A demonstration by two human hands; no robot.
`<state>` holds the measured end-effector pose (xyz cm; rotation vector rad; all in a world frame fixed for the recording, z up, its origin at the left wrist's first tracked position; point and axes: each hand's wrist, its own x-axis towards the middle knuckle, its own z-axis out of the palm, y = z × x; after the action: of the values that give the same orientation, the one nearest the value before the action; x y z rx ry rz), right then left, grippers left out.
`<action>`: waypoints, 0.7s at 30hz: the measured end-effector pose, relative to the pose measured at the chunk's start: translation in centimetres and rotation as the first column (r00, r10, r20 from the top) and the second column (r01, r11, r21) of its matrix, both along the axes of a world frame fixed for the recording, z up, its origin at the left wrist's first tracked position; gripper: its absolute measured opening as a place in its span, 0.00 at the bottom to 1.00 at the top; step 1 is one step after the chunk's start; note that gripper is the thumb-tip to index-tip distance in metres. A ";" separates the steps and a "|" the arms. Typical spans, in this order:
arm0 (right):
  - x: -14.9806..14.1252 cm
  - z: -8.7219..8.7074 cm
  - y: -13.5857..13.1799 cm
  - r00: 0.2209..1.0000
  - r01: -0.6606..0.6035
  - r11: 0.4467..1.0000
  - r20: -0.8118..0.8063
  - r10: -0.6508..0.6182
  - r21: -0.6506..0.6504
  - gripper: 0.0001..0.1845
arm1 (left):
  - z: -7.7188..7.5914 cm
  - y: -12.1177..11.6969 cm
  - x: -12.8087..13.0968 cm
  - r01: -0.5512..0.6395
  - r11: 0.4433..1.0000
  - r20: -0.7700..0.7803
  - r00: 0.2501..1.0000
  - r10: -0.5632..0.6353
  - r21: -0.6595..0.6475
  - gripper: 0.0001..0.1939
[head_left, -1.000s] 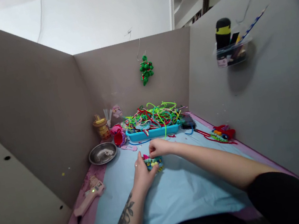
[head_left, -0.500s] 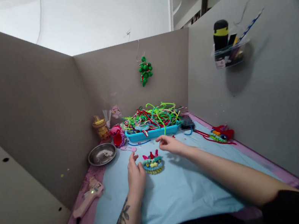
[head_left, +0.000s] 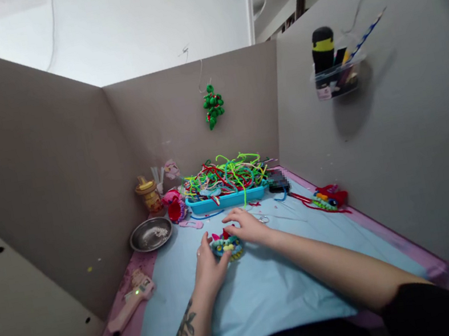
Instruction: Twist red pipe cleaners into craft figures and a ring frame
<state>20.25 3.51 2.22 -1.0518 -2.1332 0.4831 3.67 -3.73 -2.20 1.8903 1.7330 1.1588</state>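
Observation:
A small round figure [head_left: 228,246] of twisted fuzzy pipe cleaners, blue, teal and yellow with pink and red points on top, sits on the light blue table cover [head_left: 298,288]. My left hand [head_left: 208,268] is curled round its left side, thumb across the front and fingers behind. From the right, my right hand [head_left: 251,229] reaches over its top, with bent fingertips at the red point. Just beyond that hand lie scissors [head_left: 263,219], only partly visible.
Behind stands a blue tray [head_left: 226,201] heaped with colourful pipe cleaners. To the left are a metal bowl [head_left: 141,239] and a pink glue gun [head_left: 131,305] with a lit green light. A red fuzzy craft piece [head_left: 333,195] lies at right. Grey panels enclose three sides.
Both hands have closed in on the pipe-cleaner figure: my left hand now grips its side, and my right hand has moved left onto its top. The scissors have come into sight.

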 end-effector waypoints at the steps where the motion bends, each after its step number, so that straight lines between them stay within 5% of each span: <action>1: -0.4 0.2 0.4 1.000 0.004 1.000 0.031 -0.004 -0.007 0.10 | 0.0 0.0 0.1 0.006 1.000 -0.005 1.000 -0.006 -0.006 0.39; 15: -2.2 0.6 0.5 0.958 -0.062 0.992 0.286 0.028 0.113 0.05 | 0.3 0.0 0.5 0.013 0.998 -0.050 0.999 -0.016 -0.062 0.43; 21: -1.8 0.5 1.3 0.984 -0.086 0.996 0.156 0.085 0.001 0.06 | -0.1 0.3 0.2 0.025 0.998 -0.036 0.999 -0.027 -0.052 0.43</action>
<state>18.46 4.86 2.69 -1.0267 -2.3240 0.4455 3.90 -3.44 -2.27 1.9088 1.7352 1.0661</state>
